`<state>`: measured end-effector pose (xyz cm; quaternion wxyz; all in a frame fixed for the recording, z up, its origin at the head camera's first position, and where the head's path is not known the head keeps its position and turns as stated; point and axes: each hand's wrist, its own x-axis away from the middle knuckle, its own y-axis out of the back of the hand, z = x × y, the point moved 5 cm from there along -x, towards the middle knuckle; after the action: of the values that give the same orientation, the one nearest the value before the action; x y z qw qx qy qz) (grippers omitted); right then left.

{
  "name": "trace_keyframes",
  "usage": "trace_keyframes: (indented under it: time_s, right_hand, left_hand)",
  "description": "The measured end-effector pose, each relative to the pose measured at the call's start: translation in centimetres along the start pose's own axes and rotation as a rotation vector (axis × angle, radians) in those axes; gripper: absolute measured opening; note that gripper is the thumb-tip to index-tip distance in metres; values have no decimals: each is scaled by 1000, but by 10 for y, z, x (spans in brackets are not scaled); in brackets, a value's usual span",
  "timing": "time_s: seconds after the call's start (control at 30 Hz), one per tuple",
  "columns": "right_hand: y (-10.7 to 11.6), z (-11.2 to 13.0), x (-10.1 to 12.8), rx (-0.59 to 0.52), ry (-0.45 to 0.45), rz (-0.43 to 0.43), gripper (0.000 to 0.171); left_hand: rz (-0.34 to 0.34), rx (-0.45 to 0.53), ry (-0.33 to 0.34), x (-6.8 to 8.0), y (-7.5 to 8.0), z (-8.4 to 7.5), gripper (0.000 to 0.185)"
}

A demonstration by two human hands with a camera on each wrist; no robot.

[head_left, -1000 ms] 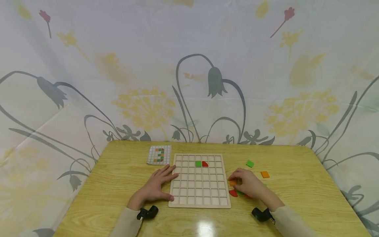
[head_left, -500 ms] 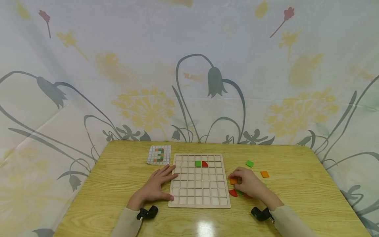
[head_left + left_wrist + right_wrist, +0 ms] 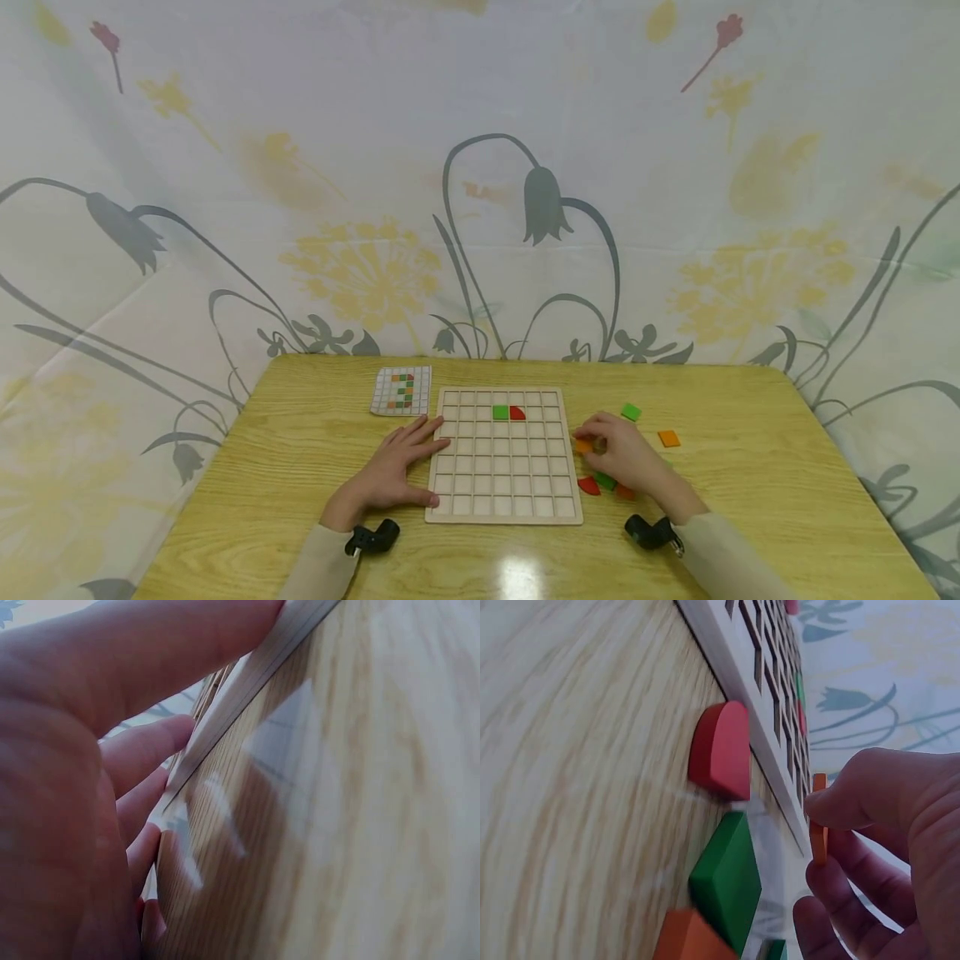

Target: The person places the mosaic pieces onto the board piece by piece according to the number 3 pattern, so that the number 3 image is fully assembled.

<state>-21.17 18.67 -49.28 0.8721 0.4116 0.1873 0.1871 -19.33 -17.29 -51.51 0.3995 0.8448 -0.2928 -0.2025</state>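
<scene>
My right hand [image 3: 628, 457] pinches an orange tile [image 3: 820, 844] between thumb and fingers, just off the right edge of the wooden grid board [image 3: 504, 522]. In the right wrist view the tile stands edge-on, raised over the table. My left hand [image 3: 388, 472] lies spread along the board's left side, its thumb and fingertips touching the rim. A green square [image 3: 500, 412] and a red quarter-circle [image 3: 517, 413] sit side by side in the board's second row from the back. Below my right hand lie a red quarter-circle [image 3: 721, 752], a green tile [image 3: 731, 881] and an orange piece [image 3: 690, 937].
A paper card [image 3: 402, 392] with a printed coloured grid pattern lies behind my left hand. Farther right on the table [image 3: 757, 483] are a loose green tile [image 3: 631, 412] and an orange tile [image 3: 669, 438]. A flower-patterned cloth [image 3: 480, 275] hangs behind the table.
My right hand has lifted the orange tile and moved slightly away from me, uncovering more of the pieces below it. My left hand has stayed at the board's edge.
</scene>
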Motion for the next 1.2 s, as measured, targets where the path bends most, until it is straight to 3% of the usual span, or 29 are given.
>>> trace_keyframes:
  time_s: [0.47,0.73,1.0,1.2]
  right_hand:
    - [-16,9,-25,-56,-56,-57,26]
    - [-30,12,-42,-90,14,-86,26]
    - [-43,19,-61,-141,-36,-84,21]
    - [-50,30,-75,-169,-2,-93,20]
  left_hand:
    - [-9,-13,10,1,-1,1,84]
    - [-7,-21,17,1,-1,1,81]
    - [-16,-23,16,1,-2,2,81]
    - [-20,-33,13,1,-2,2,81]
